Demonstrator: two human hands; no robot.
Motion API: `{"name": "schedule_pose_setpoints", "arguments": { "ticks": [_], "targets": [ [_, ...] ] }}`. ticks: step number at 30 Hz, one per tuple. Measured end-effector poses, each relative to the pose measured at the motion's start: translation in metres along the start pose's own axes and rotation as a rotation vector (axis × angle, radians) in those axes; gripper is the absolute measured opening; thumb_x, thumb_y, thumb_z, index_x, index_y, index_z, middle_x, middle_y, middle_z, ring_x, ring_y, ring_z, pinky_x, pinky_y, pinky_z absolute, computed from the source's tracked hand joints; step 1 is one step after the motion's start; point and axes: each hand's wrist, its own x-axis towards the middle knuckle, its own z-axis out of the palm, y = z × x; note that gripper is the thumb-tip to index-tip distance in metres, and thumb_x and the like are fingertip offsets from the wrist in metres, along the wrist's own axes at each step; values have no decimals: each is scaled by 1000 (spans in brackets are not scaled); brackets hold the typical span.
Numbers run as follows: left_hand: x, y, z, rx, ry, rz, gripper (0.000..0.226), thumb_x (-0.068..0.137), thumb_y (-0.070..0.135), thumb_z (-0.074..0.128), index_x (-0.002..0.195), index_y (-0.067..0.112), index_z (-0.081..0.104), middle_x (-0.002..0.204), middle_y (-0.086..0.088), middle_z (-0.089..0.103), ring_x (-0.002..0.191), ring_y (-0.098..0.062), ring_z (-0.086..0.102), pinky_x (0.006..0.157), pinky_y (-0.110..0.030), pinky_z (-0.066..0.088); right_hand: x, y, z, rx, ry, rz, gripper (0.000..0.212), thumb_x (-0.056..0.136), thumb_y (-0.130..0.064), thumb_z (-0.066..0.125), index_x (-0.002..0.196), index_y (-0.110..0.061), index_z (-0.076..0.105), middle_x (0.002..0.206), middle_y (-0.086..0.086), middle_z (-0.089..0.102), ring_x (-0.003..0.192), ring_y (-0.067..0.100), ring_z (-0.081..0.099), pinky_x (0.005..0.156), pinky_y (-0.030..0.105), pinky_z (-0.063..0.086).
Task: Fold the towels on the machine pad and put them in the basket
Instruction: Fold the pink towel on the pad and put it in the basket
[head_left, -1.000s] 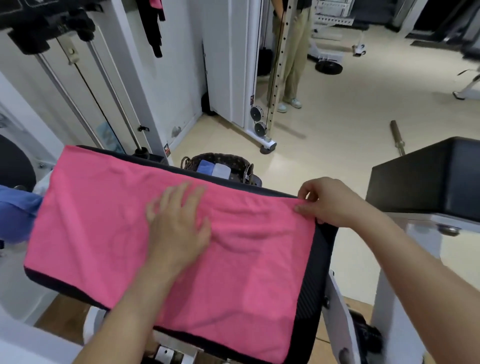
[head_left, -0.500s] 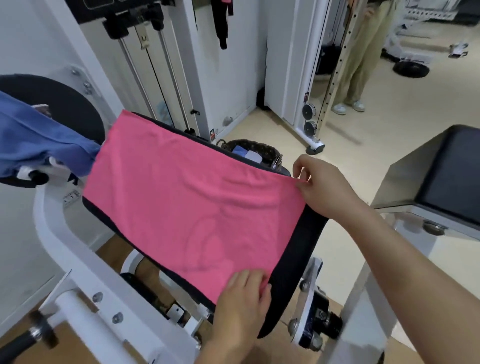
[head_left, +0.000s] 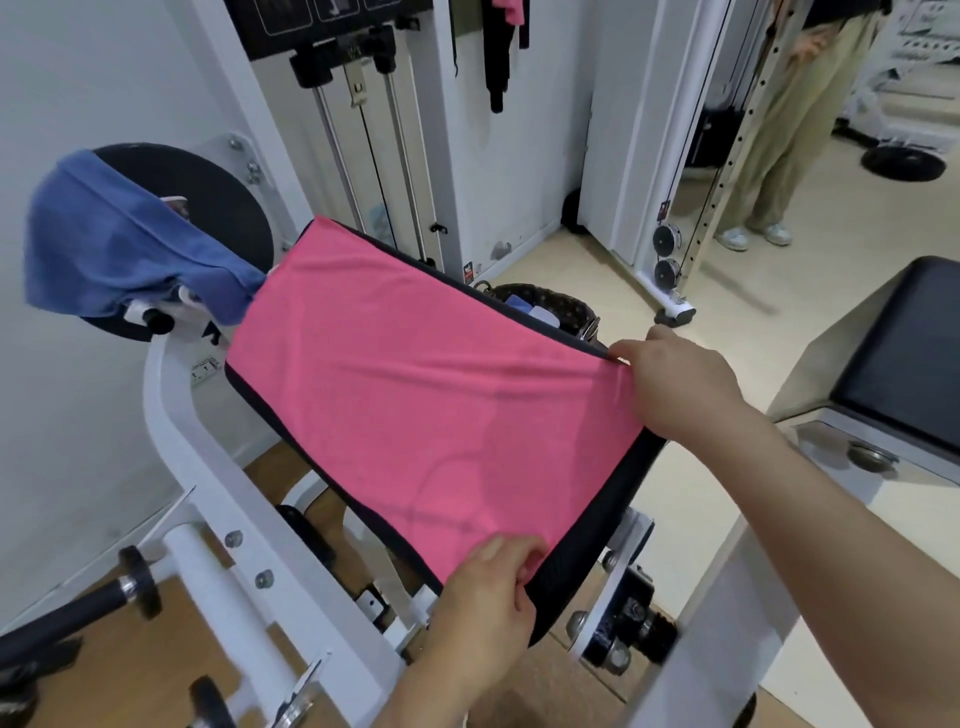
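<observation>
Left hand (head_left: 483, 597) moved to towel (head_left: 415, 395) corner, black pad (head_left: 587, 561), beige floor (head_left: 727, 374)

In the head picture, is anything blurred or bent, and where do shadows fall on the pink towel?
Head view: the wide lens bends the white frame; the pink towel is fairly sharp, while the lower left corner is smeared; a soft shadow lies on the towel's lower part, above the left hand.
</observation>
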Motion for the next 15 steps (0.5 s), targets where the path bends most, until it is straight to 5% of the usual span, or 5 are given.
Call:
{"name": "schedule_pose_setpoints", "arguments": {
  "ticks": [4,8,12,15],
  "targets": [
    [-8,-1,5,67,15,37,53,84,5,48,130,32,47,115,18,49,102,2,46,85,-11,39,-8,-6,2,-30,199,-283,57,80,-7,50,133,-27,49,133,5,46,123,28,41,84,42,42],
    [-16,-5,12,-86,90,-51,44,82,13,54,115,42,58,92,22,56,78,1,54,69,-9,42,-25,-9,15,-43,113,-746,52,78,-25,60,130,-26,56,144,3,47,131,22,46,94,45,47],
    [-20,-12,12,-333,144,-169,56,78,-2,64,93,52,68,86,15,59,72,-10,57,62,-12,44,-31,6,19,-210,-184,-777,74,83,-51,63,147,-27,34,160,6,18,146,23,21,114,45,25],
    [-23,-10,9,-336,117,-144,52,79,2,62,97,50,66,85,15,57,70,-8,55,62,-11,41,-30,14,20,-251,-151,-777,74,78,-53,66,142,-27,42,158,6,27,144,23,28,110,47,30]
  ]
}}
